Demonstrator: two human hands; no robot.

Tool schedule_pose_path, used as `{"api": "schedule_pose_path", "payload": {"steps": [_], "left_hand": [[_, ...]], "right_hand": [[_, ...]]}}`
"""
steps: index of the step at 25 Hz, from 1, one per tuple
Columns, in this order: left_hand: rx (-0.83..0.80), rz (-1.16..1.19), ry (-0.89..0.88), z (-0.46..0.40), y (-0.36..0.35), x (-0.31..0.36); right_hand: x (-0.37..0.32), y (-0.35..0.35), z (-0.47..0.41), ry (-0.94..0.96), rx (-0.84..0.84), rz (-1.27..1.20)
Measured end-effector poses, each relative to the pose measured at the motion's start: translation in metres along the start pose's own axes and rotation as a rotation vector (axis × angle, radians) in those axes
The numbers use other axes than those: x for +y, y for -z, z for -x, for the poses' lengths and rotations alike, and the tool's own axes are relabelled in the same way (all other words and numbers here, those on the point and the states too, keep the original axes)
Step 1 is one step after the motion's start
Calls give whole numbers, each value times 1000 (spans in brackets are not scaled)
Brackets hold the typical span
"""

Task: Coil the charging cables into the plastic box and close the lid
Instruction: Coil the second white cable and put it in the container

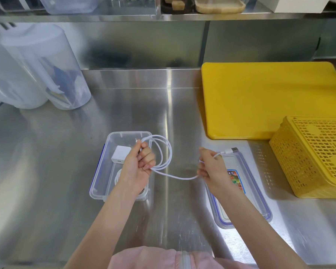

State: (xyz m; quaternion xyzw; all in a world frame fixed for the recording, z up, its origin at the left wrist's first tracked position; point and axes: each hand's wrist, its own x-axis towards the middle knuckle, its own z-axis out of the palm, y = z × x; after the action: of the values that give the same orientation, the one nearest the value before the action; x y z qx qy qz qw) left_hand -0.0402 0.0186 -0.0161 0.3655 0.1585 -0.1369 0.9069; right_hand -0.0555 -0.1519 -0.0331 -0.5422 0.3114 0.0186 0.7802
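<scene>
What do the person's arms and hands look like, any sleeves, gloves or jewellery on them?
Both forearms are bare from the bottom of the frame up to the wrists, with no sleeves showing. The left hand and the right hand wear no gloves, and no rings, watch or bracelets are visible. The fingernails look short and unpainted. A pink garment shows at the bottom edge.

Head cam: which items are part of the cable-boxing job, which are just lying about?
In the job:
left hand, holding the coils
right hand, pinching the loose end
white charging cable
clear plastic box
white charger block in the box
box lid

Lying about:
yellow cutting board
yellow perforated basket
clear containers
</scene>
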Motion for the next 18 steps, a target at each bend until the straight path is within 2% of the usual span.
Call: {"api": "schedule_pose_path", "payload": {"steps": [5, 9, 12, 18], "left_hand": [[-56, 101, 11, 2, -5, 1], [-126, 124, 56, 3, -13, -5], [-151, 96, 64, 3, -13, -7], [-114, -2, 12, 0, -8, -6]], "right_hand": [[12, -11, 5, 117, -80, 605], [22, -23, 17, 87, -375, 1127], [21, -23, 23, 221, -520, 1160], [4, -17, 28, 401, -489, 867]]}}
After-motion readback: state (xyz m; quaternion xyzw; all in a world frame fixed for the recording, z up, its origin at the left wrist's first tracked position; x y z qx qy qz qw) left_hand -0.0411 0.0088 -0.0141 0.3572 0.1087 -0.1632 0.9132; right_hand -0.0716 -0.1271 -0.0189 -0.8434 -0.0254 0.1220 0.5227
